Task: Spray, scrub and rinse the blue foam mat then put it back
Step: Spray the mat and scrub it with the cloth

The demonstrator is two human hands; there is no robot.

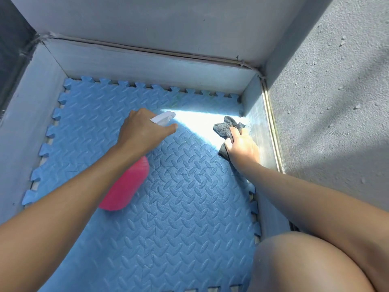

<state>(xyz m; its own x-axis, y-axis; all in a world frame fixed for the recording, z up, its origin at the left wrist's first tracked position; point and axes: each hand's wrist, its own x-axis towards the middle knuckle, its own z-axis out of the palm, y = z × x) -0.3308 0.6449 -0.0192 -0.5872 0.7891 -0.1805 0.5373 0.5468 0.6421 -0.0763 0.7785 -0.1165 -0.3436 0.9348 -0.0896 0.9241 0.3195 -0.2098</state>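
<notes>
The blue foam mat, made of interlocking ridged tiles, lies flat and fills the floor between low walls. My left hand grips a pink spray bottle by its white trigger head, with the nozzle pointing toward the sunlit patch at the mat's far right. My right hand holds a bunched grey cloth pressed on the mat beside the right wall.
Pale low walls border the mat on the far and left sides. A metal-edged step and a rough grey wall close off the right. My bare knee is at the lower right corner.
</notes>
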